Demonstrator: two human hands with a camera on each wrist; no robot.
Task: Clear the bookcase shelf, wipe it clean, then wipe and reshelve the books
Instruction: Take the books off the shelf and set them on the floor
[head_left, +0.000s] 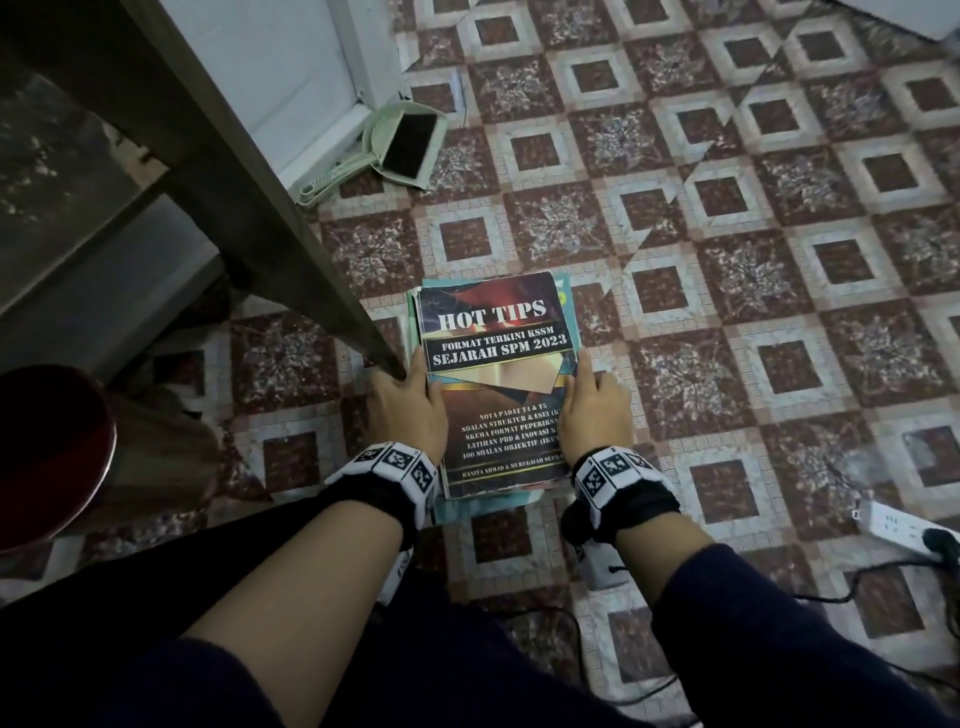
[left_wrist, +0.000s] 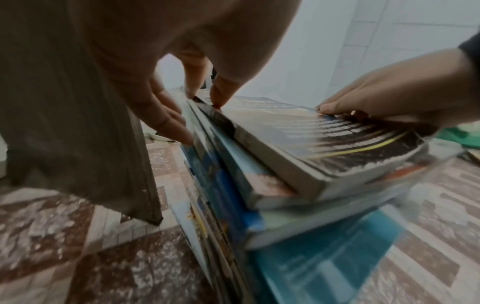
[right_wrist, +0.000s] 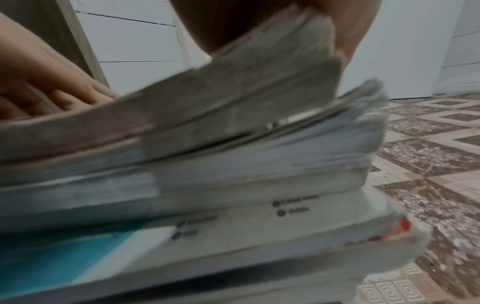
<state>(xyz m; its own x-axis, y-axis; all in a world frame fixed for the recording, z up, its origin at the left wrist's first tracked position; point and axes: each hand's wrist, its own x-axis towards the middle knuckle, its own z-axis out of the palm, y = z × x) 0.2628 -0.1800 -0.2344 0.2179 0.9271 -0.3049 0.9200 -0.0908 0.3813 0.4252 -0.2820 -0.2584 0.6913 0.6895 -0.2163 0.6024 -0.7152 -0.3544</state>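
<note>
A stack of several books (head_left: 498, 364) lies on the patterned floor, topped by a dark book titled "HOT TIPS" (left_wrist: 298, 131). My left hand (head_left: 410, 410) is at the stack's left side, its straight fingers (left_wrist: 168, 121) pressing on the spines and its thumb on the top cover's edge. At the right side, my right hand (head_left: 592, 410) grips the upper books (right_wrist: 233, 98), thumb on the cover and fingers curled under their edge. The upper books look tilted and blurred in both wrist views. The brown bookcase frame (head_left: 234, 197) stands just left of the stack.
A pale green dustpan (head_left: 395, 145) lies by the white wall behind the stack. A white power strip (head_left: 904, 525) with black cables (head_left: 545, 618) is on the floor at right. A red round object (head_left: 47, 452) sits at the left edge.
</note>
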